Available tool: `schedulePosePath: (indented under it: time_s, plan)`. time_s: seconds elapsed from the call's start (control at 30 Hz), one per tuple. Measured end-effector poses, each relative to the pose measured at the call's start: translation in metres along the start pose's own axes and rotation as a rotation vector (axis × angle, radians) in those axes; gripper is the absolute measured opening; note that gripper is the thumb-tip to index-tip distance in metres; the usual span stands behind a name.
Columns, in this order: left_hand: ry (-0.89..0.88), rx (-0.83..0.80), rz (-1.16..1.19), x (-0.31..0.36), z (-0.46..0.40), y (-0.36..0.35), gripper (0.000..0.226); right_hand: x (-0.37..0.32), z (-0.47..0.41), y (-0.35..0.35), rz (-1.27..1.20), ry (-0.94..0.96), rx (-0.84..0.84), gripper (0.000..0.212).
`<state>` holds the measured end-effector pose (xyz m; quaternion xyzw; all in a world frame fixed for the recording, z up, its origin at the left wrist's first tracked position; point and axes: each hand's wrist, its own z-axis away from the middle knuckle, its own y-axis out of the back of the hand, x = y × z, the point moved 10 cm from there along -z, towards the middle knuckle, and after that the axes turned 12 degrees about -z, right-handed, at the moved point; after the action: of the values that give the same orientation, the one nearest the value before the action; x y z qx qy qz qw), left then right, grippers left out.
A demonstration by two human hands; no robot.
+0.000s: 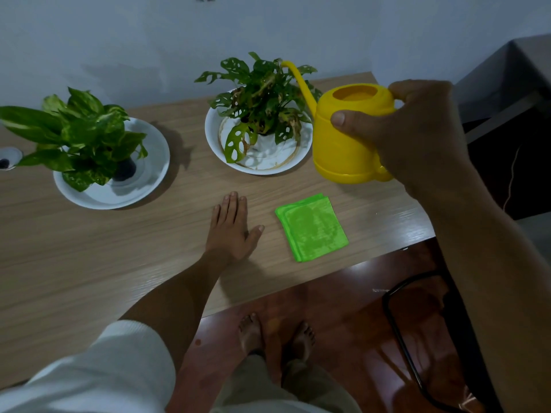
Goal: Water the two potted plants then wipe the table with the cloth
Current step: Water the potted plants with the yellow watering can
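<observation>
My right hand [417,135] grips the handle of a yellow watering can [343,144], held just above the table's right side. Its long spout [299,81] reaches up and left into the leaves of the holed-leaf plant [262,96], which stands in a white dish [214,138]. A second plant with variegated green leaves [80,135] stands in another white dish [155,162] at the left. A folded green cloth [311,229] lies near the table's front edge. My left hand [232,228] rests flat on the wooden table [89,263], fingers straight, left of the cloth.
A small white object [9,158] sits at the table's far left edge. A grey wall runs behind the table. Dark furniture [507,93] stands at the right. Below the table edge are my bare feet [274,338] on a reddish floor and a black curved chair frame [399,323].
</observation>
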<state>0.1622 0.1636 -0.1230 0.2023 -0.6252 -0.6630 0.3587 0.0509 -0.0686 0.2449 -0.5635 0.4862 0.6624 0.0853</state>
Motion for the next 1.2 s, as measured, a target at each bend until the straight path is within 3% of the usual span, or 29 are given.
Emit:
schedulePosePath:
  time_s: [0.43,0.63,0.87,1.03,1.2]
  plan:
    - [0.001,-0.009,0.009,-0.001,0.000,-0.001,0.088,-0.024,0.014,-0.011,0.017,0.036,-0.034,0.071]
    - [0.005,0.001,-0.001,-0.001,0.001,-0.002,0.088,-0.008,0.015,-0.015,0.023,-0.009,-0.142,0.082]
    - [-0.005,0.009,-0.016,0.000,0.002,0.000,0.088,-0.002,0.017,0.001,0.044,-0.033,-0.102,0.073]
    - [-0.007,0.013,-0.014,0.000,0.002,0.001,0.089,-0.003,0.021,0.012,0.008,-0.027,-0.086,0.052]
    - [0.002,0.001,-0.013,0.000,0.001,-0.001,0.090,-0.003,0.016,0.012,-0.036,-0.033,-0.038,0.055]
